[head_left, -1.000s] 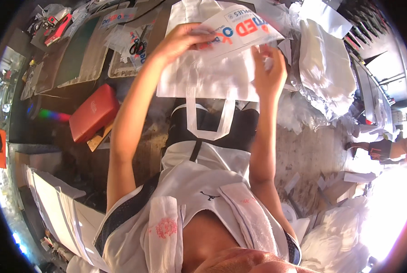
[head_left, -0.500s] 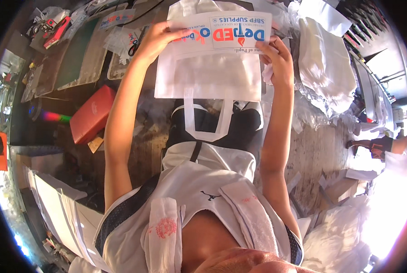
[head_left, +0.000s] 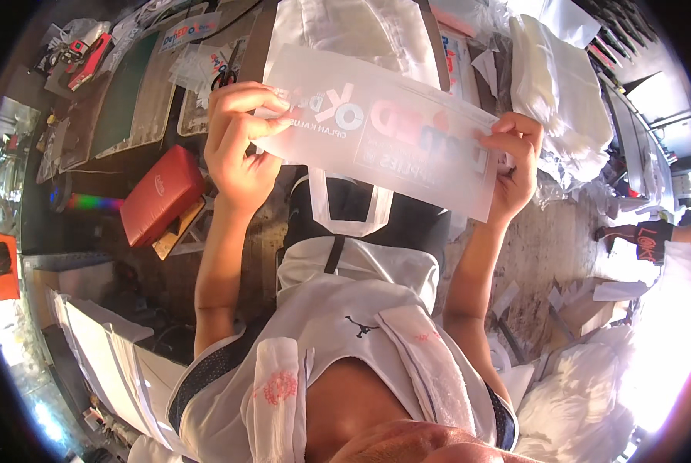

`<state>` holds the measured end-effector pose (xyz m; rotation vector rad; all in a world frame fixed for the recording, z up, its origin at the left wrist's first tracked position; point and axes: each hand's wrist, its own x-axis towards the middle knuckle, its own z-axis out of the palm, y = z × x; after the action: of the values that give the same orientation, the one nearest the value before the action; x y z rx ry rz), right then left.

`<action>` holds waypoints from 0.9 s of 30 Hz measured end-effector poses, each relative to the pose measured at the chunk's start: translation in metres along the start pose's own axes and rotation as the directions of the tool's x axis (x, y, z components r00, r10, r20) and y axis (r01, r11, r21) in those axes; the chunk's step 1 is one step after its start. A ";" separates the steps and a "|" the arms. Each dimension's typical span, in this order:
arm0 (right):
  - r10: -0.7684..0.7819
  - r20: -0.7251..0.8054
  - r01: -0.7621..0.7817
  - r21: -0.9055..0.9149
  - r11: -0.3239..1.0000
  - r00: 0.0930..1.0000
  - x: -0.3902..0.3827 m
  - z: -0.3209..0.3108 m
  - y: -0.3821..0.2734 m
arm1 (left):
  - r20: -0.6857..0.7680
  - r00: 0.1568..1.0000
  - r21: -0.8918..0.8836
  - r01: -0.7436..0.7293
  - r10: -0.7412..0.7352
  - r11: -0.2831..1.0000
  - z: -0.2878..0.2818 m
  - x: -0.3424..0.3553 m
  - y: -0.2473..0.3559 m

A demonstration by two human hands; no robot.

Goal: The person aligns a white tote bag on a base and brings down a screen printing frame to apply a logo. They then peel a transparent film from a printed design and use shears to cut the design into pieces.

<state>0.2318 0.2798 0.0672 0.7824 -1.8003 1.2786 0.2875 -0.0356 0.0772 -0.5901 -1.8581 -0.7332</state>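
- So the main thing is a milky, see-through sheet point(head_left: 388, 135), thin and smooth like plastic film, a plain rectangle with pale, washed-out lettering and a bit of reddish colour.
- It's in front of the person, held up over a white bag; can't tell if they touch anywhere.
- Long axis runs left to right but slanted: left end farther from the body, right end dipping nearer. Broad face is turned up at the camera.
- Left hand point(head_left: 241, 150) has the left end pinched, fingers bent and bunched over the edge. Can't really see the thumb tip.
- Right hand point(head_left: 516, 166) pinches the right edge, index bent over it, other fingers curled in.
- The white bag point(head_left: 353, 23) looks like soft, slightly wrinkled fabric, with a flat strap loop point(head_left: 351, 228) hanging toward black shorts point(head_left: 418, 224).
- Right: a floppy, creased white stack point(head_left: 557, 104).
- Left: a boxy red case point(head_left: 160, 197), edges slightly rounded, and dark-handled scissors point(head_left: 223, 77) farther off.
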 end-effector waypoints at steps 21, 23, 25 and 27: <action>0.361 0.400 -0.476 0.238 0.847 0.842 0.013 0.008 0.026 | 0.116 0.857 -0.247 0.515 -0.502 0.821 -0.006 -0.001 -0.016; 0.523 0.432 -0.645 0.209 0.735 0.735 0.022 0.011 0.033 | 0.219 0.774 -0.289 0.633 -0.594 0.718 -0.002 -0.003 -0.038; 0.662 0.451 -0.796 0.236 0.558 0.598 0.031 0.020 0.057 | 0.334 0.643 -0.309 0.765 -0.689 0.565 0.005 -0.004 -0.059; 0.641 0.424 -0.759 0.217 0.614 0.640 0.045 0.042 0.073 | 0.304 0.656 -0.358 0.751 -0.690 0.556 0.020 -0.003 -0.089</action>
<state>0.1385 0.2601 0.0629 0.4605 -2.2692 2.1891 0.2148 -0.0832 0.0485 -0.1030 -2.0514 -1.7711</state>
